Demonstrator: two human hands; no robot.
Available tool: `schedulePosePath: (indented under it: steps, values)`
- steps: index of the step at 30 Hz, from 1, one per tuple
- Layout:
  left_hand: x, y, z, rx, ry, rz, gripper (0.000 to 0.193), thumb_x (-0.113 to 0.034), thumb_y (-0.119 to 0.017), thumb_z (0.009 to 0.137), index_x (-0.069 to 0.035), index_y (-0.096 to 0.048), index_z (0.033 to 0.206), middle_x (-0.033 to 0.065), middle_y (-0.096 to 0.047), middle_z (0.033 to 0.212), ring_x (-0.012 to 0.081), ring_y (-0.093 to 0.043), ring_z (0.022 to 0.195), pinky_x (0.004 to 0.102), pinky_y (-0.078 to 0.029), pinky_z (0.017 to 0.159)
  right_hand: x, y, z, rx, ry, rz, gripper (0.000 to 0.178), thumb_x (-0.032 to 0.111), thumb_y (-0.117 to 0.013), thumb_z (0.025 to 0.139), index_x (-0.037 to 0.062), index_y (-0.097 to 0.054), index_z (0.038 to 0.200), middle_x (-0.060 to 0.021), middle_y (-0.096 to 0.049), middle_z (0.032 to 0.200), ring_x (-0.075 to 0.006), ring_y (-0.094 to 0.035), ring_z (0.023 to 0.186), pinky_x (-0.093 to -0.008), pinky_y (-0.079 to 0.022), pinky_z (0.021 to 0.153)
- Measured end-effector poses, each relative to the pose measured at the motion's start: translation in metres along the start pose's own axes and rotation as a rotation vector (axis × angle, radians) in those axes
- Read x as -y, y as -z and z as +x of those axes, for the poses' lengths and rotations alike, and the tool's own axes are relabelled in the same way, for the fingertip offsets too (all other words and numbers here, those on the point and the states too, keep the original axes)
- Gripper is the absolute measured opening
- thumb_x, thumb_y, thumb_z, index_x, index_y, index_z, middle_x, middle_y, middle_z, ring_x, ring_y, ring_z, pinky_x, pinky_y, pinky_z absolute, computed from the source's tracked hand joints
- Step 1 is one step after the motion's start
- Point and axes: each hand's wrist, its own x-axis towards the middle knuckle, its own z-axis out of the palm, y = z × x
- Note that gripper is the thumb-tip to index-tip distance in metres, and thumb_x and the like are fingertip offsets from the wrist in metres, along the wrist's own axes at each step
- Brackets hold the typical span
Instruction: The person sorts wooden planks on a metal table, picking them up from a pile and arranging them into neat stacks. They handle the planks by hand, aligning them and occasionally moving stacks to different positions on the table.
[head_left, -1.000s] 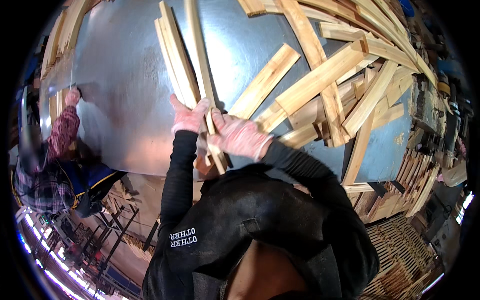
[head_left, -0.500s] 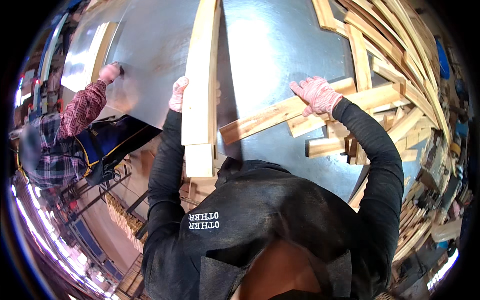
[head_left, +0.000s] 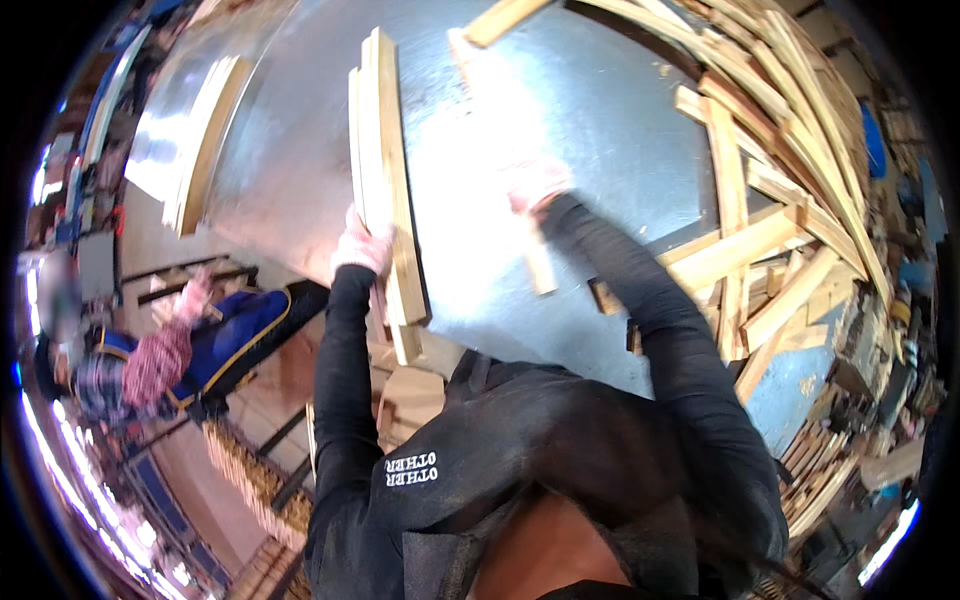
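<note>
My left hand (head_left: 362, 245), in a pink-and-white knit glove, is closed around the near part of a bundle of long pale wooden boards (head_left: 384, 140). The bundle lies lengthwise on a shiny metal table (head_left: 640, 150), one piece sticking out past the near edge. To its right, my right hand (head_left: 540, 185), gloved alike and blurred, grips a single wooden board (head_left: 541, 270) about its middle. Strong glare washes out much of that board and hides some of the fingers.
Loose boards (head_left: 728, 190) lie crisscrossed at the right, beside long curved strips (head_left: 835, 100). Another board (head_left: 500, 20) lies at the far edge. At the left, a second bundle (head_left: 208, 140) lies near a co-worker in a patterned sleeve (head_left: 158, 368). Stacked wood (head_left: 255, 480) stands below the table.
My right hand has moved left from the pile with a board, now turned lengthwise. The bundle's far end has come nearer, and my left hand sits lower. The co-worker's hand has left the table.
</note>
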Motion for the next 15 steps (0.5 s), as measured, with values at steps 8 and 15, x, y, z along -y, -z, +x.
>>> schedulePosePath:
  steps: [8,15]
  values:
    - [-0.034,-0.033,-0.034,-0.062,0.103,0.137,0.111,-0.043,-0.075,0.072,0.004,-0.011,0.150,0.0309,-0.039,0.142,0.0406,-0.048,0.125,0.0433,-0.042,0.102,0.022,0.049,0.016,-0.179,-0.211,0.585,0.036,0.025,-0.047,0.092,0.0030,-0.060,0.118,-0.0214,-0.063,0.111,-0.0354,-0.062,0.104,-0.0423,-0.049,0.090]
    - [0.013,0.007,-0.027,-0.181,0.135,0.338,0.099,-0.027,-0.075,0.066,-0.006,-0.025,0.148,0.0265,-0.045,0.137,0.0409,-0.052,0.120,0.0445,-0.047,0.097,-0.275,0.082,-0.056,-0.354,-0.909,-0.201,0.094,0.059,-0.067,0.073,0.0041,-0.038,0.143,-0.0218,-0.042,0.144,-0.0396,-0.041,0.133,-0.0492,-0.034,0.108]
